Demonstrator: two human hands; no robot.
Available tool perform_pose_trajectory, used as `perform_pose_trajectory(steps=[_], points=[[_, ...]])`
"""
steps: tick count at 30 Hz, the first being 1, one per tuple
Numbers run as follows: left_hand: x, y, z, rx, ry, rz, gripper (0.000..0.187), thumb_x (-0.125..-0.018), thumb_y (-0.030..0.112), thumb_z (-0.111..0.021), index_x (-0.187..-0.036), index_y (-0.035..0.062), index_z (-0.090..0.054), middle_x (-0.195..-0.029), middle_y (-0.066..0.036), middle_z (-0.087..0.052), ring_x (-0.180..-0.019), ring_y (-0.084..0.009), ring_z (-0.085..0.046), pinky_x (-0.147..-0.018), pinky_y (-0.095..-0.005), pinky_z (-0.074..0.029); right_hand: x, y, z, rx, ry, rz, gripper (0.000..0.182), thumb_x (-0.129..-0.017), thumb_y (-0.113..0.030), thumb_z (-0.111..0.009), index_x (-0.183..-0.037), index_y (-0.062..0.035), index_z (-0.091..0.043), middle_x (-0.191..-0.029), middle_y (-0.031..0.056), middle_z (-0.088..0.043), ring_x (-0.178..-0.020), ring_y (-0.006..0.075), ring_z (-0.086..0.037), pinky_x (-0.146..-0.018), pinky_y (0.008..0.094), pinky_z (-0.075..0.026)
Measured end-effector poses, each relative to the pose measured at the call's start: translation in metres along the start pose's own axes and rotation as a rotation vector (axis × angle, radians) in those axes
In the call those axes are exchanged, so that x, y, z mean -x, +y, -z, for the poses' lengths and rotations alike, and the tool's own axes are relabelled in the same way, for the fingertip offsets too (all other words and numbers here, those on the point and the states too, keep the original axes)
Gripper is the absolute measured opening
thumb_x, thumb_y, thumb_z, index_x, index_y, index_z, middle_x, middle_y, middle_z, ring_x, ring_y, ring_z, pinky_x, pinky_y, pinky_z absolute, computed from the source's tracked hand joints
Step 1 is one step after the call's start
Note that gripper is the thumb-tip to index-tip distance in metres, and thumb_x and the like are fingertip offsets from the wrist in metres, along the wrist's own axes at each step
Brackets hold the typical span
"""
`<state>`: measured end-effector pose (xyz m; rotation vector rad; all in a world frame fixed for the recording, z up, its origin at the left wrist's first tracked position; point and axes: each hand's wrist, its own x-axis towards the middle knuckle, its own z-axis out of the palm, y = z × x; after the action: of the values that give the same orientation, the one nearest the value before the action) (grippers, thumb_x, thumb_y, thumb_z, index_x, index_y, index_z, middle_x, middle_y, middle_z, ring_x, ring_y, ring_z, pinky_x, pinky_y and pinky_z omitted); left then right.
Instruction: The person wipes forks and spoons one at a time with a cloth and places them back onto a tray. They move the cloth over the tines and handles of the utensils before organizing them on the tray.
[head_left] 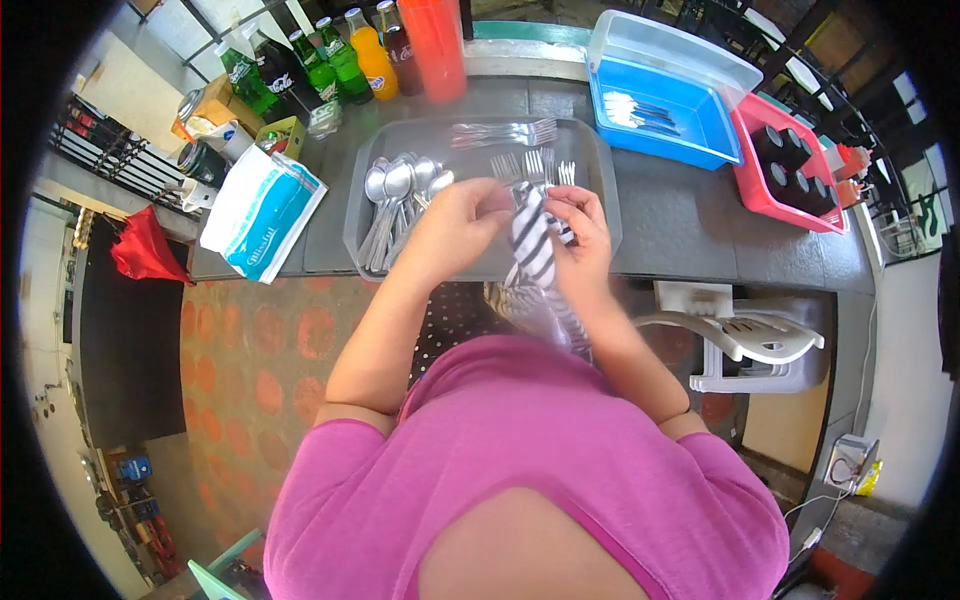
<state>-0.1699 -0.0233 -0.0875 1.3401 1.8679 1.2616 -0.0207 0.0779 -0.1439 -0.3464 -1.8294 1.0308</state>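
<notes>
A black-and-white striped cloth (533, 245) hangs between my hands, over the near edge of a grey tray (352, 225). My right hand (584, 245) is closed round the cloth's upper part. The fingers of my left hand (465, 225) are pinched together at the top of the cloth; what they grip there is hidden. Several spoons (398, 182) lie in the tray's left part, handles toward me. A row of forks (505, 133) lies sideways at the tray's far side. More forks (535, 163) lie just beyond my fingers, partly covered by them.
Left of the tray lies a white-and-teal Blissful pack (262, 215). Several soda bottles (372, 60) and a red tumbler (433, 50) stand behind. At the right are a blue lidded box (665, 140) with cutlery and a pink basket (755, 185) with dark containers. A plastic chair (750, 335) stands below the counter.
</notes>
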Motion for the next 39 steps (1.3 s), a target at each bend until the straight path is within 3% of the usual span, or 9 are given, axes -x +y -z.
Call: perform_pose_trajectory(steps=[2,8,14,16,18,20,22,27,39], points=[[0.0,-0.004,-0.002,0.017,0.001,0.01,0.005,-0.081,0.002,-0.062,-0.084,-0.0017,-0.061,-0.073,-0.002,-0.061,-0.068,-0.0074,-0.055,-0.062,-0.0232,-0.044,0.008,0.002,-0.003,0.016,0.018,-0.023,0.031,-0.076,0.005,-0.059,-0.105,-0.0032,-0.064,-0.109,0.014,-0.057,-0.1,0.028,-0.057,-0.086,0.0317,-0.045],[0.0,-0.009,-0.018,0.081,0.035,0.001,0.003,-0.082,0.001,-0.062,-0.084,-0.0007,-0.061,-0.073,-0.001,-0.06,-0.067,-0.0058,-0.055,-0.061,-0.0218,-0.044,0.025,-0.006,0.005,-0.607,-0.249,-0.803,0.025,-0.088,-0.002,-0.049,-0.109,0.0035,-0.06,-0.099,0.0059,-0.063,-0.09,0.0111,-0.058,-0.079,0.0246,-0.045],[0.005,-0.001,-0.033,-0.043,0.042,-0.103,0.01,-0.08,0.004,-0.065,-0.086,-0.0021,-0.059,-0.072,-0.004,-0.061,-0.066,-0.0124,-0.057,-0.06,-0.0275,-0.045,0.026,0.005,0.004,-0.491,-0.267,-0.639,0.029,-0.085,-0.001,-0.05,-0.113,0.0045,-0.057,-0.099,0.0052,-0.063,-0.088,0.0099,-0.058,-0.078,0.0238,-0.046],[0.005,-0.003,-0.043,-0.103,0.415,-0.268,0.013,-0.078,0.007,-0.067,-0.085,-0.0009,-0.059,-0.072,-0.007,-0.06,-0.065,-0.0188,-0.057,-0.06,-0.0315,-0.045,0.022,0.007,0.002,-0.555,-0.193,-0.642,0.029,-0.085,0.001,-0.047,-0.112,0.0037,-0.056,-0.097,0.0056,-0.063,-0.086,0.0105,-0.058,-0.077,0.024,-0.046],[0.019,-0.006,-0.046,-0.175,0.438,-0.239,0.016,-0.082,0.015,-0.065,-0.084,0.0,-0.061,-0.072,-0.012,-0.06,-0.065,-0.0254,-0.058,-0.06,-0.0351,-0.045,0.018,0.013,0.003,-0.614,-0.01,-0.649,0.027,-0.086,0.002,-0.045,-0.11,0.0025,-0.055,-0.094,0.0051,-0.063,-0.083,0.0104,-0.059,-0.076,0.0243,-0.046],[0.036,-0.006,-0.052,-0.223,0.031,0.094,0.025,-0.088,0.024,-0.058,-0.083,-0.0006,-0.062,-0.071,-0.018,-0.06,-0.064,-0.0298,-0.058,-0.061,-0.0381,-0.044,0.014,0.014,-0.001,-0.6,0.082,-0.651,0.022,-0.088,0.002,-0.044,-0.108,0.0016,-0.053,-0.091,0.0068,-0.063,-0.078,0.0116,-0.059,-0.072,0.0253,-0.047],[0.047,-0.011,-0.067,-0.153,-0.145,0.147,0.034,-0.092,0.03,-0.052,-0.084,-0.0016,-0.062,-0.07,-0.021,-0.059,-0.063,-0.0331,-0.058,-0.061,-0.0402,-0.044,0.016,0.013,-0.002,-0.676,0.14,-0.751,0.02,-0.09,0.001,-0.042,-0.108,0.0019,-0.051,-0.09,0.0098,-0.064,-0.074,0.0131,-0.061,-0.067,0.0258,-0.05],[0.057,-0.029,-0.086,0.073,-0.204,0.211,0.033,-0.096,0.022,-0.046,-0.078,-0.002,-0.059,-0.063,-0.012,-0.059,-0.056,-0.0218,-0.055,-0.058,-0.0349,-0.044,0.023,0.022,-0.012,-0.633,0.192,-0.804,0.018,-0.091,-0.001,-0.041,-0.107,-0.0013,-0.048,-0.086,0.0111,-0.063,-0.067,0.0147,-0.06,-0.058,0.0263,-0.05],[0.068,-0.027,-0.092,-0.093,-0.147,0.114,0.03,-0.094,0.02,-0.049,-0.075,-0.001,-0.058,-0.064,-0.015,-0.059,-0.057,-0.0266,-0.057,-0.058,-0.0369,-0.044,0.021,0.026,-0.004,-0.661,0.266,-0.913,0.014,-0.093,-0.005,-0.039,-0.098,-0.0016,-0.052,-0.08,0.0108,-0.063,-0.061,0.0149,-0.059,-0.052,0.0267,-0.048]])
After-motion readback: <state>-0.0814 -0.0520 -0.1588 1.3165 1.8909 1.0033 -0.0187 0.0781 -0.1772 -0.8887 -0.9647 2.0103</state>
